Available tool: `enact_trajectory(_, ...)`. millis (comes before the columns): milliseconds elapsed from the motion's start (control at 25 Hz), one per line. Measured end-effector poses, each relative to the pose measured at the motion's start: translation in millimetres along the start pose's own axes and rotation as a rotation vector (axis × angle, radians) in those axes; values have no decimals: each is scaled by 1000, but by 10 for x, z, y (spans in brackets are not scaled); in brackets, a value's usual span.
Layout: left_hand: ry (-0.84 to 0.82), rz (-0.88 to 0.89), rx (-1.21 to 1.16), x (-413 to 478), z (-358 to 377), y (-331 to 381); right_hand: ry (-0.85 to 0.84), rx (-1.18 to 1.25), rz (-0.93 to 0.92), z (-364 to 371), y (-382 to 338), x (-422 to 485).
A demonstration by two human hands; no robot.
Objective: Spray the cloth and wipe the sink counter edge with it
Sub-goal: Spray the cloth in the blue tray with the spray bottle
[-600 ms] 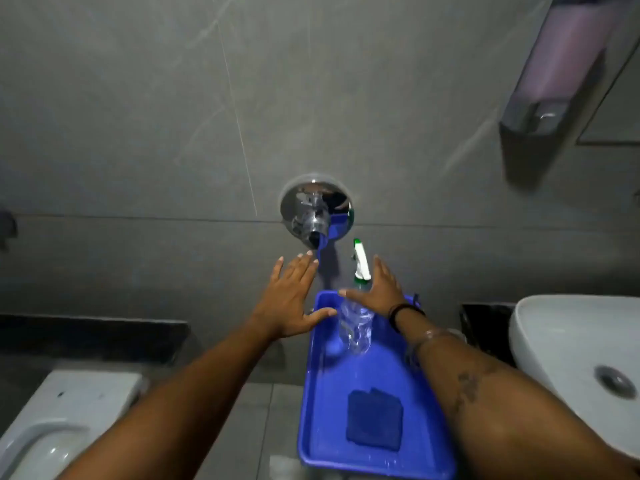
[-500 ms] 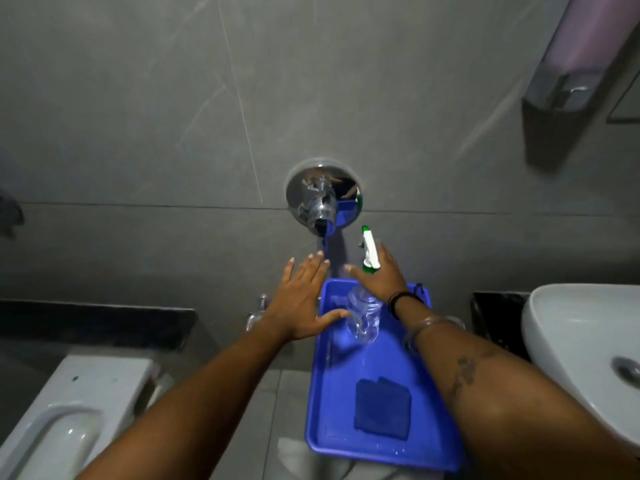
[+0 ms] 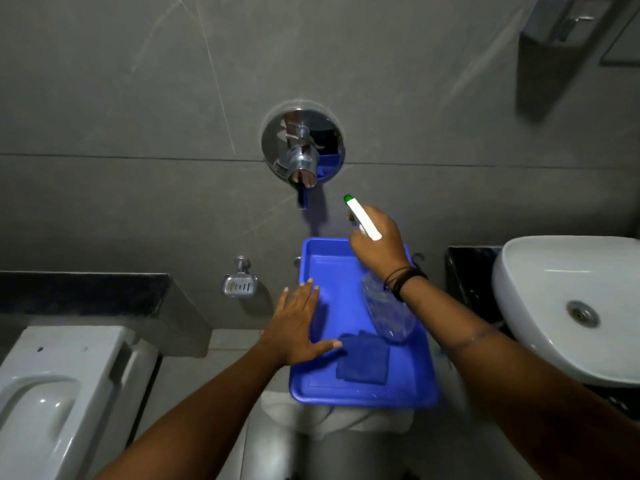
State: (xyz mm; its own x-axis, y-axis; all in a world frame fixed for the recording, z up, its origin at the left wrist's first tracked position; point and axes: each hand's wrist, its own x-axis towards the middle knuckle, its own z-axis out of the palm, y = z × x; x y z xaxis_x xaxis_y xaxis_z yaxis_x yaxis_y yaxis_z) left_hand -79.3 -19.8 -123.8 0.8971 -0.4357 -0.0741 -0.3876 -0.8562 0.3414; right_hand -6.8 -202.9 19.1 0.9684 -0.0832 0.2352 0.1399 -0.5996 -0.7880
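A folded dark blue cloth (image 3: 363, 358) lies near the front of a blue plastic tray (image 3: 346, 394). My right hand (image 3: 379, 242) is shut on the neck of a clear spray bottle (image 3: 389, 313), whose white and green nozzle sticks up past my fingers; the bottle hangs tilted above the tray, over the cloth's far edge. My left hand (image 3: 298, 327) is open and flat over the tray's left rim, thumb tip touching the cloth's near-left corner. The white sink (image 3: 568, 306) sits at the right on a dark counter (image 3: 464, 271).
A chrome wall tap (image 3: 303, 155) projects above the tray. A metal soap dish (image 3: 239, 284) hangs on the grey wall. A white toilet (image 3: 52, 393) stands at the lower left, with a dark ledge (image 3: 83, 289) behind it. The tray rests on a bin with a white liner (image 3: 332, 420).
My right hand has lifted the spray bottle off the tray and tilted it. My left hand has moved back toward me, down to the cloth. The camera view has shifted downward.
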Motion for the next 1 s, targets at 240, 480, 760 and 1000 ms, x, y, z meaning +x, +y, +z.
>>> enact_trajectory(240, -213, -109, -45, -252, 521, -5, -370, -340, 329, -201, 612, -1291)
enact_trajectory(480, -269, -153, -79, -280, 689, 88, -474, -500, 603, -69, 1150, -1968)
enact_trajectory(760, -301, -185, -117, -267, 650, 113, -502, -497, 634, 31, 1145, -1870)
enact_trajectory(1000, -314, -196, -140, -266, 627, 112, -546, -561, 637, 36, 1067, -1779)
